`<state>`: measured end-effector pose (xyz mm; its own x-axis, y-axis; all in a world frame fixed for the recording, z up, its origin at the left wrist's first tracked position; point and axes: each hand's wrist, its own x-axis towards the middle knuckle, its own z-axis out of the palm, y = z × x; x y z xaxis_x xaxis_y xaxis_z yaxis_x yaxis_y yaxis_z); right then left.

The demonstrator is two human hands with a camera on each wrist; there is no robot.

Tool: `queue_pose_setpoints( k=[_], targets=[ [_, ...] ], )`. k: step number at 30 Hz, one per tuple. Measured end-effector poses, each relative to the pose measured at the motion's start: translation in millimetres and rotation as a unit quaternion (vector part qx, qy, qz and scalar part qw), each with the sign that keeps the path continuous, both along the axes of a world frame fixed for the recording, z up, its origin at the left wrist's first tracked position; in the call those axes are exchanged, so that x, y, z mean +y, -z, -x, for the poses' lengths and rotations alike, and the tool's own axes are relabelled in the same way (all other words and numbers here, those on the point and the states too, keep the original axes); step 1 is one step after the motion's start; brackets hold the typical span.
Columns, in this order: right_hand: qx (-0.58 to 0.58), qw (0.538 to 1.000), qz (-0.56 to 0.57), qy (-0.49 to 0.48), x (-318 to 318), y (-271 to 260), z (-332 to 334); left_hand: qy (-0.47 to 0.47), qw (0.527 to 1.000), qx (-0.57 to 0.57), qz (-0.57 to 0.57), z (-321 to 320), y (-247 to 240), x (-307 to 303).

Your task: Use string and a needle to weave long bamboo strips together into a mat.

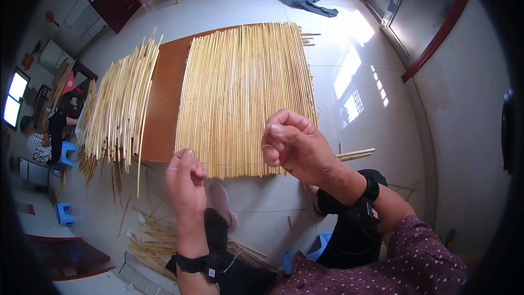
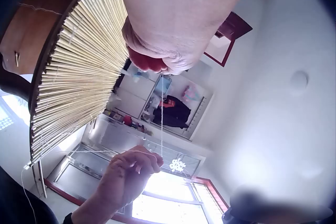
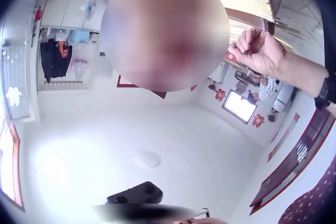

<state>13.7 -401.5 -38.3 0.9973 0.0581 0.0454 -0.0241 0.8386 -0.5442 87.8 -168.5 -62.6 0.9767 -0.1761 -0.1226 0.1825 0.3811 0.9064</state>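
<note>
My left hand (image 1: 186, 181) and right hand (image 1: 307, 153) pinch string (image 2: 162, 113) over the near edge of the stalk mat (image 1: 245, 87), stalks running away from me.

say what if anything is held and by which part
A thin string, pinched between the left hand and right hand fingers; whether at its ends can't be told.

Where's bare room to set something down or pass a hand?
Table: strip between loose pile and mat. Floor: between mat and right wall, clear of jutting sticks. Crowded: mat's near edge, with left hand and right hand above; near-left floor, under scattered stalks.
</note>
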Motion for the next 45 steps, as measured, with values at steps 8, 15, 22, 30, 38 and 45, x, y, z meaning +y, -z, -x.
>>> queue_pose_setpoints(
  k=[8,15,22,30,38,45],
  targets=[
    [0.053,0.997,0.013,0.049,1.3,2.7,-6.3,0.118,0.991,-0.016,0.061,19.9,-2.7,-24.2],
    [0.06,0.993,0.1,0.008,13.7,-10.3,-0.4,0.439,0.898,-0.017,-0.001,40.5,-2.1,-36.5],
    [0.039,0.999,0.03,0.009,1.8,-18.5,22.5,0.417,0.898,0.029,0.136,74.3,-2.2,-1.6],
    [-0.011,1.0,-0.004,-0.008,21.1,-24.7,102.7,0.227,0.954,0.1,0.167,225.3,1.9,92.5],
    [-0.18,0.983,0.044,0.004,62.2,-64.1,195.7,0.142,0.95,0.115,0.254,287.7,-2.8,128.6],
    [-0.023,0.996,0.081,0.026,78.0,-65.8,201.3,0.134,0.948,0.092,0.273,297.7,5.7,124.6]
  ],
)
